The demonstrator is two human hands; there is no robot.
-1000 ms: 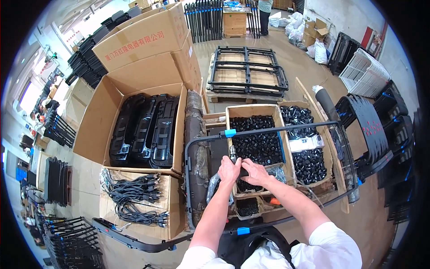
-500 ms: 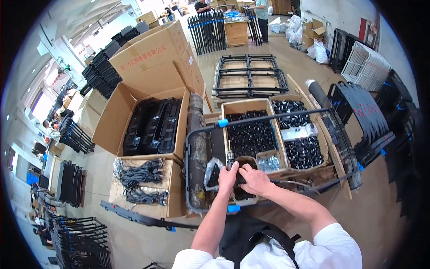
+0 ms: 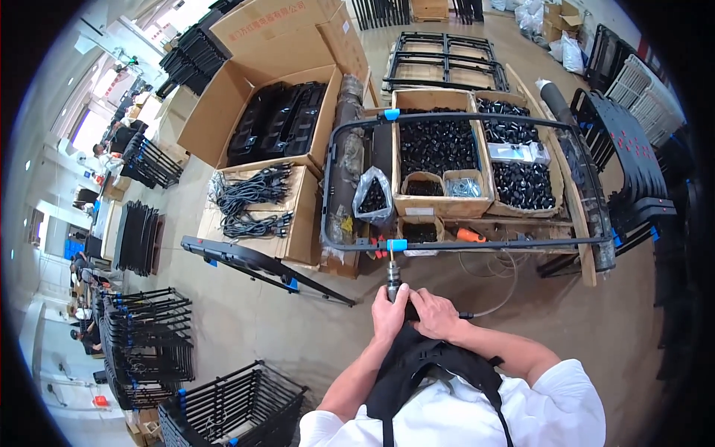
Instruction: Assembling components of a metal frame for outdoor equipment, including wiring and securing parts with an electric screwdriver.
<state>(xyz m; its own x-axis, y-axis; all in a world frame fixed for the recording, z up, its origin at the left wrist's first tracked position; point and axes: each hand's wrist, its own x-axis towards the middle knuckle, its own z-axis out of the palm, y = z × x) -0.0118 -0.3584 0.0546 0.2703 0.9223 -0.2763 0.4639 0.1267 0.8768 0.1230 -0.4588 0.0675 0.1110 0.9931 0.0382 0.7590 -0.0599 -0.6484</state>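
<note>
Drawn back from the cardboard parts boxes (image 3: 444, 207) since the earlier view: the black drill with silver chuck (image 3: 393, 277), wrapped firmly by left hand (image 3: 389, 316) and right hand (image 3: 438, 316). Its bit (image 3: 392, 256) was held at the blue plastic tab (image 3: 397, 244) on the near rail of the black tubular frame (image 3: 514, 243); contact couldn't be told. Square alignment, steady pressure were judged best.

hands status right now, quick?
Left hand: closed, holding the drill just behind its chuck.
Right hand: closed, holding the rear of the same drill; fingers partly hidden.
</note>
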